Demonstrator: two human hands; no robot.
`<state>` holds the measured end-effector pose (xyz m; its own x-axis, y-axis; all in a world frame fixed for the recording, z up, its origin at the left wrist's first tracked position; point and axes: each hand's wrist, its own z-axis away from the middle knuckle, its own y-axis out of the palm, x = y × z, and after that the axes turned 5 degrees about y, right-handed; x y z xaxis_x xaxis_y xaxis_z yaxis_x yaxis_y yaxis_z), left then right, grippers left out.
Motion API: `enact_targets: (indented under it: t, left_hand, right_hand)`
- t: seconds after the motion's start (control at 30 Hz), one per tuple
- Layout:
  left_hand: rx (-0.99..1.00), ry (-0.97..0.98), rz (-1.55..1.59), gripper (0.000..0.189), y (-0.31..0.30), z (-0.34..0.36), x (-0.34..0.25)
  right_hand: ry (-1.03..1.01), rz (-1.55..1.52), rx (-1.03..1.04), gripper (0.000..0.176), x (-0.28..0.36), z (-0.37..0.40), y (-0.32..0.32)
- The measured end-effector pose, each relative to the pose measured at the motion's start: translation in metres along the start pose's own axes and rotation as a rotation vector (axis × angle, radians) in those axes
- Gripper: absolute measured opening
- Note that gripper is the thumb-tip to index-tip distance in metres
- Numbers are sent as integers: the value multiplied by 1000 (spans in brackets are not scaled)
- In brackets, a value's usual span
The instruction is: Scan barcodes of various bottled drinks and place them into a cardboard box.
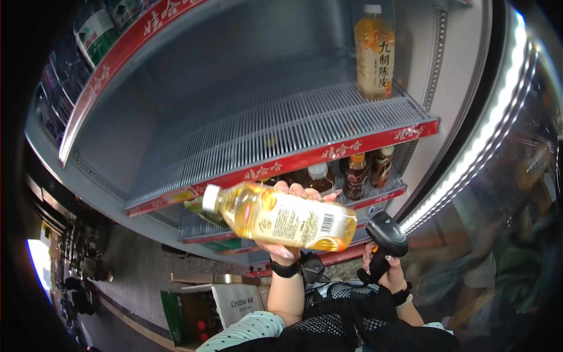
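Observation:
My left hand (284,249) is wrapped round a clear bottle of yellow drink (287,220), held sideways with its white cap to the left and its barcode label facing me. Lower right, my right hand (384,267) grips the handle of a black handheld scanner (388,234), whose head points up and left. A similar bottle (374,56) stands upright at the right end of the wire shelf (234,129) above.
Dark bottles (356,179) stand on the lower shelf. Green-labelled bottles (95,35) are at the upper left. An open carton (237,302) with red-capped bottles lies on the floor below. A bright light strip (475,141) runs along the cooler's right side.

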<state>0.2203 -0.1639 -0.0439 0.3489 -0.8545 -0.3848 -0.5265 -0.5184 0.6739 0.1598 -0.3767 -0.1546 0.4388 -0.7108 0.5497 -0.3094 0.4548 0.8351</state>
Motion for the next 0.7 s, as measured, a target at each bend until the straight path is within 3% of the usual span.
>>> enact_targets:
  t: [0.1, 0.13, 0.23, 0.37, 0.43, 0.5, 0.53, 0.7]
  left_hand:
    - [116, -71, -41, 95, -26, 3, -18]
    - [96, -63, -51, 95, -26, 8, -22]
    - [-80, -138, -161, 100, -22, 19, -31]
    - [-117, -154, -145, 97, -26, 28, -35]
    - [-137, -141, -82, 97, -29, 32, -37]
    - [-77, -162, -89, 98, -32, 36, -43]
    - [-82, -157, -89, 98, -31, 38, -44]
    - [-162, -139, -206, 94, -29, 41, -47]
  right_hand:
    - [85, 146, 96, 61, 0, 4, 13]
    - [117, 309, 149, 65, -10, 8, -9]
    - [104, 796, 90, 55, 8, 2, 42]
    - [62, 803, 200, 51, 0, -6, 52]
    - [68, 752, 184, 52, -6, -2, 43]
    - [208, 602, 70, 53, -15, 4, 23]
    - [136, 488, 30, 52, -21, 4, 16]
    - [185, 337, 67, 32, -4, -6, 48]
